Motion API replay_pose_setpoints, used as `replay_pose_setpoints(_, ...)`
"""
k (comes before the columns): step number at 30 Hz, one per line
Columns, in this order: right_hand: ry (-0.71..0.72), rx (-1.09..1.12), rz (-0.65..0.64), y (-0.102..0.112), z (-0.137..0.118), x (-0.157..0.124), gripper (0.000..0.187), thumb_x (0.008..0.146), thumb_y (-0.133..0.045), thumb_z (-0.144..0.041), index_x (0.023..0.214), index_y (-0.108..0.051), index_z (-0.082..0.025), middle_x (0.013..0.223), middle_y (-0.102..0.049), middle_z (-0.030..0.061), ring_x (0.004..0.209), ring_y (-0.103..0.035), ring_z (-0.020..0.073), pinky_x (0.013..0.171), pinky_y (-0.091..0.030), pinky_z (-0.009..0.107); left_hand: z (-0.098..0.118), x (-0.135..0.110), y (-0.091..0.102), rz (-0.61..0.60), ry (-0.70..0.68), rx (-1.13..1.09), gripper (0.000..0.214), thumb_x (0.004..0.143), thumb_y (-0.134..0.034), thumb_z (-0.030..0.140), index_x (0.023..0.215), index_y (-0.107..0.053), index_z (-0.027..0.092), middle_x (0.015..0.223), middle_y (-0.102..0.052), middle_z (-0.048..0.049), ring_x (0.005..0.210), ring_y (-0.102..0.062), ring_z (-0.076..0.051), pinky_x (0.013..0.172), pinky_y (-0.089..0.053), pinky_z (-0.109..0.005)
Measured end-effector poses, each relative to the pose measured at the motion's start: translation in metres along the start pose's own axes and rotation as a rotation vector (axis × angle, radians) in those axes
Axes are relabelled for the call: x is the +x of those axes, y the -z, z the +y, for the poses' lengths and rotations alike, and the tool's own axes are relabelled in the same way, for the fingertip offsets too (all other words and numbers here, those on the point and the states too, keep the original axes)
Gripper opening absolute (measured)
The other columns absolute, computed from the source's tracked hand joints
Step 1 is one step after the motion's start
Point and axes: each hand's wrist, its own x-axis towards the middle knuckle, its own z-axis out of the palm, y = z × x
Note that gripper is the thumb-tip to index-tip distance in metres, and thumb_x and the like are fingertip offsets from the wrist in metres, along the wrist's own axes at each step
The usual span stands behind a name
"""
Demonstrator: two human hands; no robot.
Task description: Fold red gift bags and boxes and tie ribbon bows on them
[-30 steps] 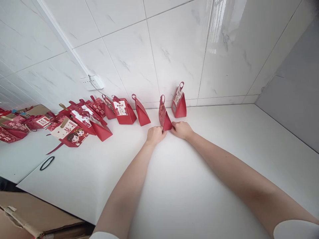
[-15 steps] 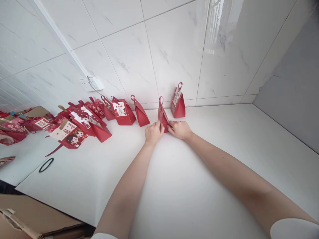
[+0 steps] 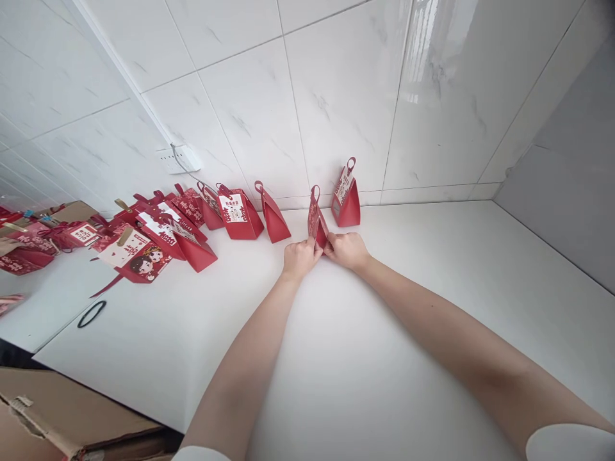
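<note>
I'm extending 2 arms forward, my left hand (image 3: pixel 300 258) and right hand (image 3: pixel 350 250) pinching opposite lower sides of 1 red, tent-shaped paper box (image 3: pixel 314 223); the flat white tabletop (image 3: pixel 346 358) is spreading rightward, its rear edge meeting the white tiled wall (image 3: pixel 346 77).

Along the far side I see a marbled tile wall (image 3: pixel 346 96), where white trunking (image 3: pixel 119 70) slants down to a wall socket (image 3: pixel 188 157) with a grey cable (image 3: pixel 185 171). On my near left, a black ring (image 3: pixel 81 324) lies beyond an opened cardboard box (image 3: pixel 72 410); a grey panel (image 3: pixel 567 166) stands far right.
</note>
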Motion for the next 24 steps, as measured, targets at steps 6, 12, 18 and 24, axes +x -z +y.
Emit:
replay_pose_setpoints(6,-0.013,0.010,0.035,0.0060,0.0021,-0.0040,0.035,0.093,-0.034,-0.036,0.096,-0.062,-0.015,0.083,-0.072,0.0098,0.069,-0.063,0.0231,0.055,-0.024,0.029,-0.0008,-0.0026,0.0052,0.091,0.010,-0.020,0.027,0.091,-0.039,0.033,0.087,-0.062,0.019,0.076,-0.068,-0.0068,0.068,-0.063,-0.020,0.061,-0.034,-0.029)
replay_pose_setpoints(12,-0.002,0.027,0.055,0.0090,0.0004,-0.0050,0.041,0.099,-0.023,-0.037,0.108,-0.057,-0.015,0.092,-0.071,0.0099,0.071,-0.063,0.0195,0.054,-0.022,0.029,0.0018,-0.0013,0.0079,0.127,0.012,-0.009,0.033,0.095,-0.032,0.036,0.094,-0.061,0.019,0.079,-0.067,-0.0073,0.067,-0.061,-0.019,0.060,-0.034,-0.029)
replay_pose_setpoints(18,0.031,0.020,0.038,0.0064,0.0010,-0.0026,0.035,0.096,-0.030,-0.034,0.101,-0.058,-0.014,0.089,-0.071,0.0095,0.069,-0.063,0.0205,0.054,-0.022,0.029,0.0033,-0.0001,0.0082,0.070,0.033,0.026,0.029,0.093,-0.036,0.032,0.094,-0.060,0.017,0.078,-0.068,-0.0088,0.067,-0.063,-0.020,0.060,-0.035,-0.029)
replay_pose_setpoints(24,0.043,0.010,0.029,0.0086,0.0000,-0.0038,0.034,0.093,-0.032,-0.032,0.099,-0.058,-0.012,0.086,-0.071,0.0118,0.071,-0.063,0.0226,0.055,-0.024,0.030,0.0040,0.0002,0.0100,0.046,-0.027,0.077,0.028,0.093,-0.034,0.028,0.095,-0.059,0.015,0.079,-0.067,-0.0101,0.068,-0.064,-0.021,0.059,-0.036,-0.030)
